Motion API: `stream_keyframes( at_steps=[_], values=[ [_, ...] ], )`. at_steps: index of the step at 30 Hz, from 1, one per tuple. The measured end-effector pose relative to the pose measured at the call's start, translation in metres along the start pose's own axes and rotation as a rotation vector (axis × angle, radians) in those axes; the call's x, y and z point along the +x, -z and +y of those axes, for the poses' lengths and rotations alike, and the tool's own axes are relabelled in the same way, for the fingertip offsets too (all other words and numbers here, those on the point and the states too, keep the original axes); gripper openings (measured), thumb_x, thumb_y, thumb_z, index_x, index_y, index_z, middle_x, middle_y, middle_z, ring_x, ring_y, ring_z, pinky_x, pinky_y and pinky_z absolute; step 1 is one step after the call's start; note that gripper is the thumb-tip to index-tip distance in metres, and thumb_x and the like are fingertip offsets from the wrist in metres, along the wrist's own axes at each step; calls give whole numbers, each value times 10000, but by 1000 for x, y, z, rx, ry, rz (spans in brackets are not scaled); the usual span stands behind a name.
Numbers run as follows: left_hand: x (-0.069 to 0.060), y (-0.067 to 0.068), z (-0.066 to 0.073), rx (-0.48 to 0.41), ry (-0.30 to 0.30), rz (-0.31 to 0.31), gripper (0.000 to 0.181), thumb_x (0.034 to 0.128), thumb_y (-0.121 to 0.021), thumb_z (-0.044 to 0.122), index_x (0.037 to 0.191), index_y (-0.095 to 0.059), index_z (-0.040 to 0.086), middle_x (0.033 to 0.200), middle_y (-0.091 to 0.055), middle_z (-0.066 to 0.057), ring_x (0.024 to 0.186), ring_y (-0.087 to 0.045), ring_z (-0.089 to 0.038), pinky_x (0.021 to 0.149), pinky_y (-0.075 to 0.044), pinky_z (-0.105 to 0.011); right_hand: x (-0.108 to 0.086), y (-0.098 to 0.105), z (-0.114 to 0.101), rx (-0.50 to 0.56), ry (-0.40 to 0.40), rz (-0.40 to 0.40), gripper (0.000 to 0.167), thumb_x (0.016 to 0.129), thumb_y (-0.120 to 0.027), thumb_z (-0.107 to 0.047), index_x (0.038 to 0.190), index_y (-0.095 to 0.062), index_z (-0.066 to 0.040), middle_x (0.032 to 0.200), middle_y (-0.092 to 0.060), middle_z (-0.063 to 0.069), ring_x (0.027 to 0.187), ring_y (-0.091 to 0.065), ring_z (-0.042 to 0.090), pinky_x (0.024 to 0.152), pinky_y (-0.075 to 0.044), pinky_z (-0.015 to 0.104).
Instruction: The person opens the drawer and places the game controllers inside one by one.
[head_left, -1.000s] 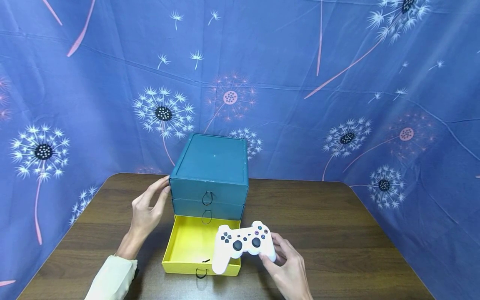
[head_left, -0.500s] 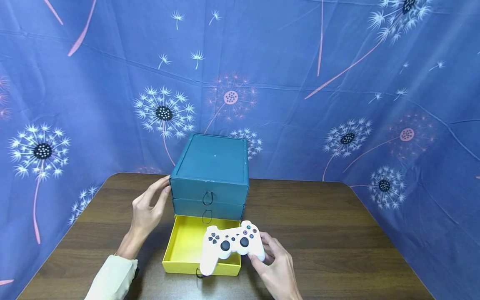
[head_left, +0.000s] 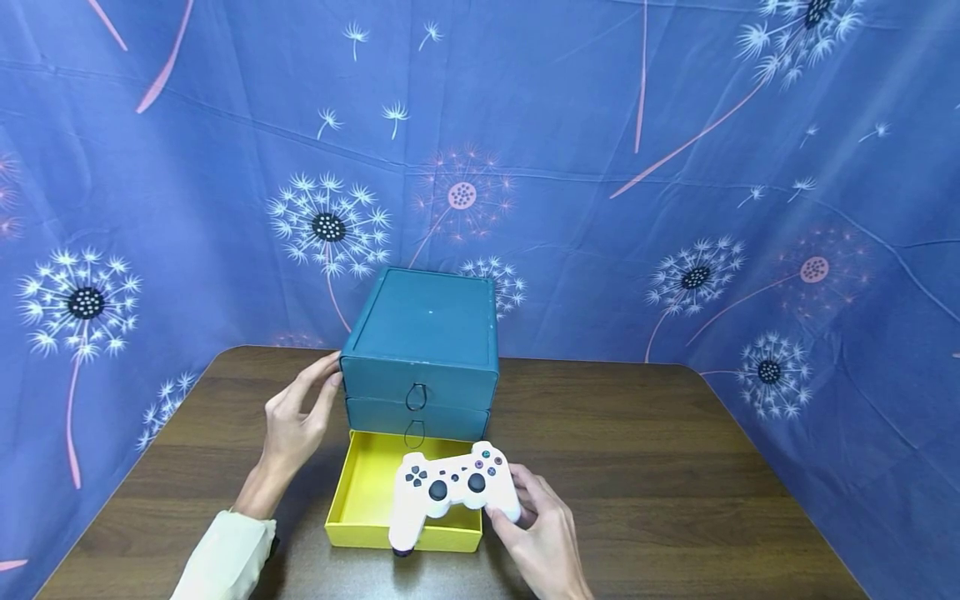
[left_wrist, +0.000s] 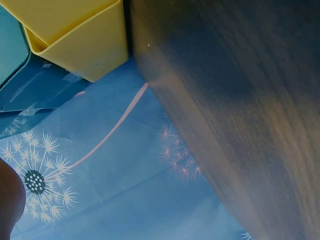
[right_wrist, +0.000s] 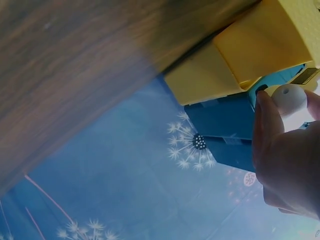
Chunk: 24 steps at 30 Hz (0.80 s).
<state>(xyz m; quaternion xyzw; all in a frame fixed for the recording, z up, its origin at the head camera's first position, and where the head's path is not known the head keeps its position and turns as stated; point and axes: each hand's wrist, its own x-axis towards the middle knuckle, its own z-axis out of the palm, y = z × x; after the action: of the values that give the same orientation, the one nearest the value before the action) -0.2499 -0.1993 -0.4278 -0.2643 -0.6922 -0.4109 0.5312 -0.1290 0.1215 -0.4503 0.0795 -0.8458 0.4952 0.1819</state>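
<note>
My right hand (head_left: 542, 533) grips a white game controller (head_left: 455, 492) by its right handle, thumb on the near side. The controller is held over the front right part of a pulled-out yellow drawer (head_left: 351, 536), buttons and sticks facing up. In the right wrist view, the handle end of the controller (right_wrist: 290, 100) shows between the fingers. Above the drawer stands a teal drawer unit (head_left: 427, 325) with two teal fronts and dark ring pulls. My left hand (head_left: 294, 421) touches the unit's left side with extended fingers. The controller hides the drawer's ring pull and part of its inside.
A brown wooden table (head_left: 660, 467) bears the drawer unit and extends to both sides of it. Behind it hangs a blue cloth (head_left: 570, 250) with a dandelion print. The yellow drawer juts toward the table's near side.
My right hand has carried the controller leftward over the yellow drawer, now covering its ring pull. My left hand stays at the unit's side, and the drawer keeps its place.
</note>
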Motion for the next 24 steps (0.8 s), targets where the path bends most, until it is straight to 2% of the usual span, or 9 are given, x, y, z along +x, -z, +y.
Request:
stream_keyframes(
  at_steps=[9, 14, 20, 22, 24],
  values=[
    [2, 0, 3, -19, -4, 8, 429, 1069, -616, 287, 1192, -691, -117, 1038, -744, -246, 1093, -658, 4, 960, -513, -158, 0, -6, -4, -4, -16, 4, 484, 771, -860, 31, 1200, -730, -151, 1053, -708, -27, 931, -727, 164, 782, -622, 276],
    [2, 0, 4, -41, -4, 5, 267, 1004, -680, 48, 1209, -681, -123, 1054, -736, -262, 1123, -640, 19, 976, -508, -168, -1, -10, -7, 26, -21, 2, 481, 775, -863, 22, 1207, -731, -145, 1066, -710, -13, 943, -728, 160, 806, -618, 269],
    [1, 1, 4, -37, 2, -4, 320, 899, -697, -133, 1218, -678, -122, 1069, -733, -262, 1138, -632, 21, 981, -507, -170, -1, -15, -9, 22, -28, 21, 474, 777, -876, -16, 1212, -730, -136, 1073, -712, -5, 941, -733, 171, 802, -615, 260],
    [1, 1, 4, -36, 2, -5, 312, 904, -697, -125, 1216, -680, -121, 1066, -734, -262, 1134, -637, 14, 980, -507, -169, 0, -16, -10, 16, -31, 26, 472, 774, -876, -19, 1208, -731, -132, 1073, -712, 2, 937, -733, 177, 793, -616, 257],
    [1, 1, 4, -36, 3, -6, 273, 949, -691, -62, 1216, -682, -118, 1064, -735, -259, 1129, -643, 6, 979, -509, -170, 0, -17, -11, 17, -34, 27, 465, 778, -879, -28, 1207, -732, -131, 1078, -712, 14, 938, -733, 189, 786, -617, 255]
  ],
)
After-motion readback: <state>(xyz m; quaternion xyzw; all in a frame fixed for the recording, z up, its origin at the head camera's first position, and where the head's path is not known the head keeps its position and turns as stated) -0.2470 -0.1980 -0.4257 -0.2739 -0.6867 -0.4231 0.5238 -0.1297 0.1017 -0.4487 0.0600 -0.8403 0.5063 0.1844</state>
